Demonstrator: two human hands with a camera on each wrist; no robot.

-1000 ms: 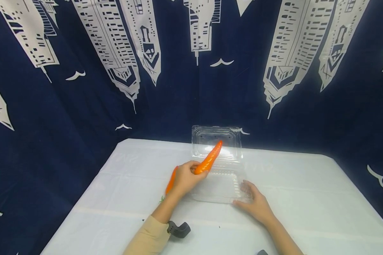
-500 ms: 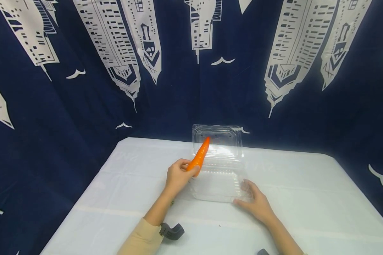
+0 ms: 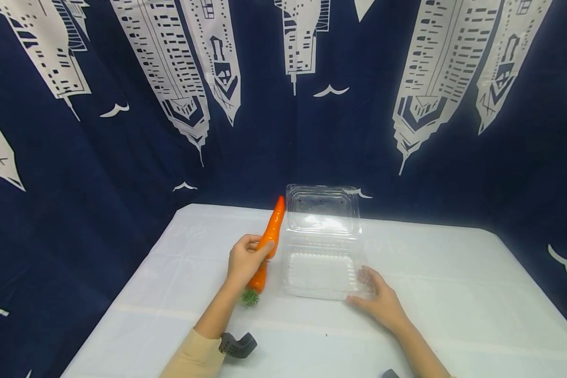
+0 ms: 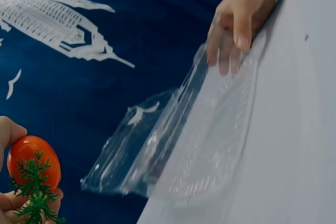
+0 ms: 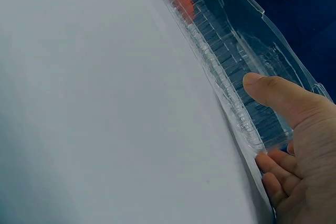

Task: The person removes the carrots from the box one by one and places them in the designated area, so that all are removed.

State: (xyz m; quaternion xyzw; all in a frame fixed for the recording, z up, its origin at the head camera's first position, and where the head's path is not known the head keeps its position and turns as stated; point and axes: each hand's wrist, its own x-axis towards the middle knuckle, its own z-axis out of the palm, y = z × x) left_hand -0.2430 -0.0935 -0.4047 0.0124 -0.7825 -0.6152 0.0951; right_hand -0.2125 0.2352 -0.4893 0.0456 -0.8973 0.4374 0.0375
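My left hand [image 3: 242, 262] grips an orange carrot [image 3: 275, 223] by its thick end, its tip pointing up and away. In the left wrist view the carrot's round end [image 4: 42, 153] shows green leaves [image 4: 34, 179]. Below the held one, another carrot [image 3: 258, 278] lies on the table, partly covered by the hand, green top toward me. Right of it stands an opened clear plastic container [image 3: 318, 273], its lid [image 3: 322, 210] tilted back. My right hand [image 3: 380, 303] holds the container at its near right corner; in the right wrist view the thumb [image 5: 278, 95] lies across its side.
A white cloth covers the table [image 3: 453, 294]. Behind it hangs a dark blue curtain [image 3: 340, 142] printed with white buildings. A dark wrist device [image 3: 238, 346] sits on the left forearm. A small dark speck [image 3: 326, 335] lies near the front.
My left hand has carried the carrot leftward from over the container to beside it, turning it more upright. The lying carrot's green top now shows. The right hand keeps its place.
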